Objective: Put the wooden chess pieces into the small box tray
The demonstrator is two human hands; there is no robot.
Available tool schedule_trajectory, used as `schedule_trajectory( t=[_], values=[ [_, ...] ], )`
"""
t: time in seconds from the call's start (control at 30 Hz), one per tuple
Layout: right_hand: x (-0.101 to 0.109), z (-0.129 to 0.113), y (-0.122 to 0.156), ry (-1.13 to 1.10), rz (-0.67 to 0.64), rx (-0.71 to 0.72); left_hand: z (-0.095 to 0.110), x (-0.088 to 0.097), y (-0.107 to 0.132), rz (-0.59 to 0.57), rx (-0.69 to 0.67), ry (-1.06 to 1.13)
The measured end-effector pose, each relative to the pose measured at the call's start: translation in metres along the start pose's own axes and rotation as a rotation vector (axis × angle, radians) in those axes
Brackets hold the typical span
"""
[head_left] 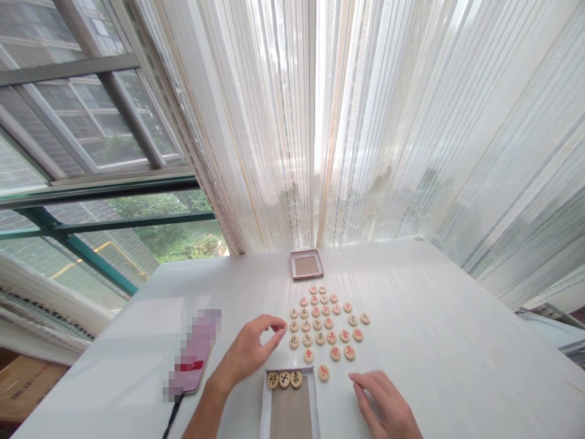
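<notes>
Several round wooden chess pieces with red or black characters lie spread on the white table. My left hand hovers just left of them, thumb and fingers curled near a piece at the cluster's left edge, holding nothing I can see. My right hand rests flat on the table, fingers stretched out, to the right of a single piece. A shallow box tray in front of me holds three pieces in a row along its far edge.
A small square box lid lies at the far side of the table near the sheer curtains. A phone with a cable lies at my left. Windows fill the left.
</notes>
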State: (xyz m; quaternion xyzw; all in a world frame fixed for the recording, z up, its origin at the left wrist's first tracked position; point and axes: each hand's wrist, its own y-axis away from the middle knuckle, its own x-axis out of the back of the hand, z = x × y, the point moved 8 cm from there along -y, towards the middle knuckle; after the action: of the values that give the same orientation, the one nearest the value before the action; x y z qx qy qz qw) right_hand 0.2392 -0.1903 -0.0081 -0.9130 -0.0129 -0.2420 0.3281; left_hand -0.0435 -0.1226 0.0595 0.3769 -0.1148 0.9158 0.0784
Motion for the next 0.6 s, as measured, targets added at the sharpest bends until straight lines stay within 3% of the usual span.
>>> schedule_trajectory(
  t=[0.3, 0.47, 0.6],
  values=[
    [0.01, 0.012, -0.003, 0.039, -0.046, -0.007, 0.017, -0.007, -0.068, -0.069, -0.091, -0.012],
    [0.011, 0.019, 0.001, 0.028, 0.016, -0.053, 0.031, -0.022, -0.112, -0.096, -0.135, -0.026],
    [0.01, 0.02, 0.004, 0.037, 0.03, -0.071, 0.027, -0.034, -0.135, -0.107, -0.113, -0.06]
  ],
)
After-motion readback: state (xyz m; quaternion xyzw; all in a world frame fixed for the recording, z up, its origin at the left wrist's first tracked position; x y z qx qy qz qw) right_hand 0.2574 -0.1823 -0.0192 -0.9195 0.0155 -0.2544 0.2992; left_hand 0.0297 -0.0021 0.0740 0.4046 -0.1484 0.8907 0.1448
